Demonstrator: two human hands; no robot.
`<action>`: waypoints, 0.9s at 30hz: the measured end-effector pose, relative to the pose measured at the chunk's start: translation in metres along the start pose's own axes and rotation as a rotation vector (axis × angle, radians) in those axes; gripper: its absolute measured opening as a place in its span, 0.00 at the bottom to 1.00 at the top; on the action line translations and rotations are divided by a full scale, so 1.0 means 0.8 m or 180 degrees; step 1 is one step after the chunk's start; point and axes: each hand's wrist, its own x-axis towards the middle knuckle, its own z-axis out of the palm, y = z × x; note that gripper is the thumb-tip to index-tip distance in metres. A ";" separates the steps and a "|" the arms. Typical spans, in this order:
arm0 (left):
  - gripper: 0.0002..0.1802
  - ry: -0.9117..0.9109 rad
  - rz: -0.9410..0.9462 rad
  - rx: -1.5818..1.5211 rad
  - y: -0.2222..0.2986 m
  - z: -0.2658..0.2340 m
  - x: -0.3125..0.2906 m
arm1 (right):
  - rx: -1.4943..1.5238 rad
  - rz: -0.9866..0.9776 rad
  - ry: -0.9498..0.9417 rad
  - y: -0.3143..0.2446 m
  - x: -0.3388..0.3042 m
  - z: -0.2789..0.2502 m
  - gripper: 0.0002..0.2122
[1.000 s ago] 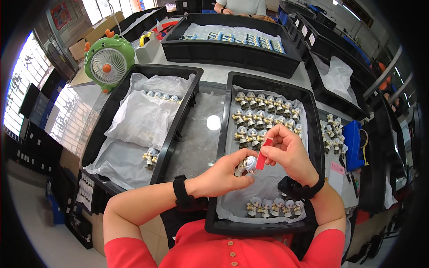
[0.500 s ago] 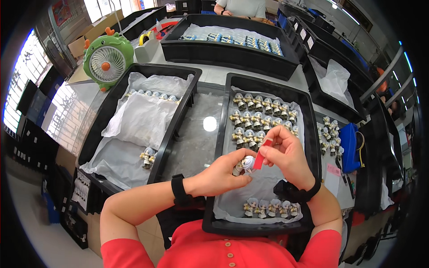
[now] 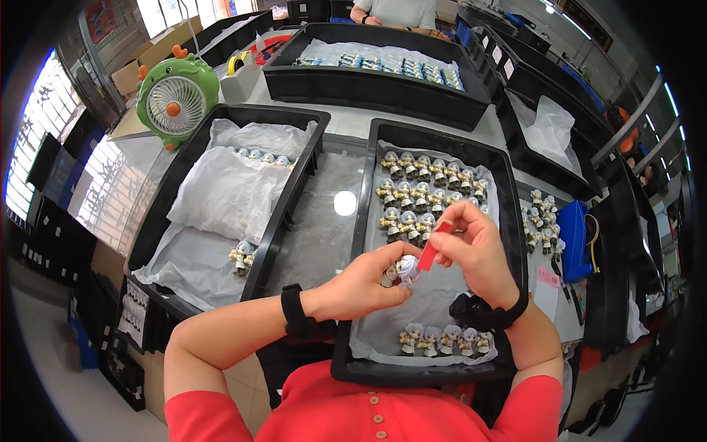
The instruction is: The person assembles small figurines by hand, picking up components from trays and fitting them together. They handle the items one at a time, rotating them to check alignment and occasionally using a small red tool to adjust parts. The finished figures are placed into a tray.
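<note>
My left hand (image 3: pixel 362 286) grips a small white-haired figurine (image 3: pixel 406 270) between thumb and fingers, above the right-hand black tray (image 3: pixel 362 239). A flat red stick (image 3: pixel 434 249) is pinched in my right hand (image 3: pixel 477 249). Its lower end is at the side of the figurine's head; whether they touch I cannot tell. Below the hands, a row of similar figurines (image 3: pixel 449 340) lies near the tray's front edge. Several more rows of figurines (image 3: pixel 421 193) fill the far part, on white lining sheet. My fingers hide much of the held figurine.
At left, another black tray (image 3: pixel 271 254) holds paper-covered figurines and a loose pair (image 3: pixel 241 258). A green fan (image 3: pixel 177 99) stands behind it. A large tray (image 3: pixel 375 87) is at the back, near another person (image 3: pixel 398 13). Right of my tray are loose figurines (image 3: pixel 543 221) and a blue bin (image 3: pixel 578 239).
The red stick and my right hand have shifted slightly upward beside the figurine's head. My left hand still holds the figurine in nearly the same place.
</note>
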 end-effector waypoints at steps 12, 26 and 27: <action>0.24 -0.0065 -0.0020 -0.0101 0.004 0.000 0.001 | -0.0159 0.0399 -0.0474 0.000 -0.008 0.004 0.06; 0.24 -0.0288 -0.0107 -0.1431 -0.006 -0.011 0.004 | 0.1066 -0.0041 -0.0589 0.006 0.007 -0.012 0.09; 0.25 -0.0260 -0.0119 -0.1450 -0.005 -0.011 0.003 | 0.0849 -0.0015 -0.0630 0.006 0.007 -0.014 0.09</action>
